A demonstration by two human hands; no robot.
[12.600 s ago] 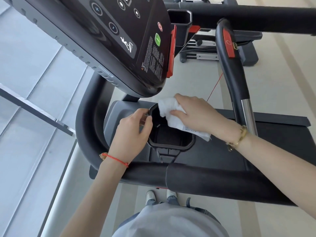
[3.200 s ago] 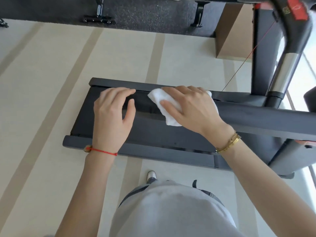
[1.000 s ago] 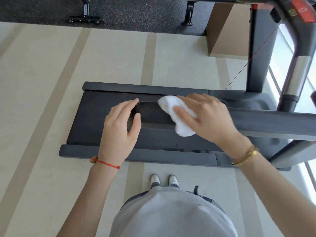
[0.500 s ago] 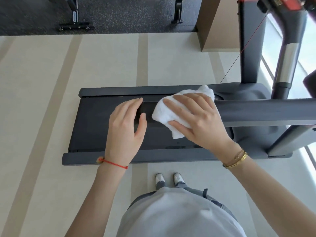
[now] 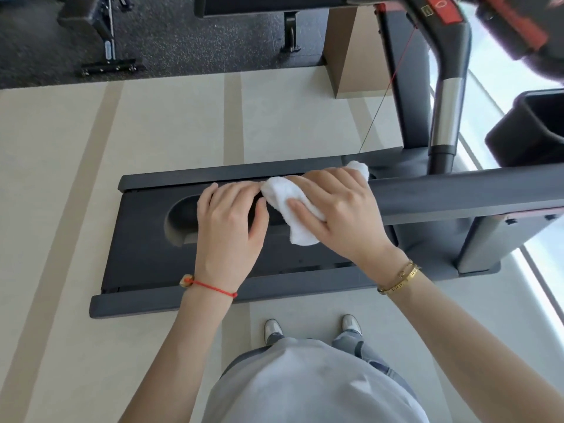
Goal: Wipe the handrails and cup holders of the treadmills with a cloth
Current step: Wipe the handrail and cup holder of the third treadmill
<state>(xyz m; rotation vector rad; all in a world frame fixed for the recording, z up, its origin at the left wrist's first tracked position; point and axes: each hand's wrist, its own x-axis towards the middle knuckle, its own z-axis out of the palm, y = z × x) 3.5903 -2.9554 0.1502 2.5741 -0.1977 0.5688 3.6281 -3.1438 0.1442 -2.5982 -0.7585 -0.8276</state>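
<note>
Fingers of your right hand (image 5: pixel 341 215) are curling around the cloth (image 5: pixel 293 206), pressing it onto the handrail (image 5: pixel 457 193); beside it, your left hand (image 5: pixel 229 227) is resting flat, gripping nothing, likely steadying you.

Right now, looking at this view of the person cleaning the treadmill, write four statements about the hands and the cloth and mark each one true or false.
1. The right hand holds the white cloth. True.
2. The cloth is blue. False: it is white.
3. The left hand lies on the dark handrail beside the cloth. True.
4. The red string bracelet is on the right wrist. False: it is on the left wrist; the right wrist wears gold bracelets.
</note>
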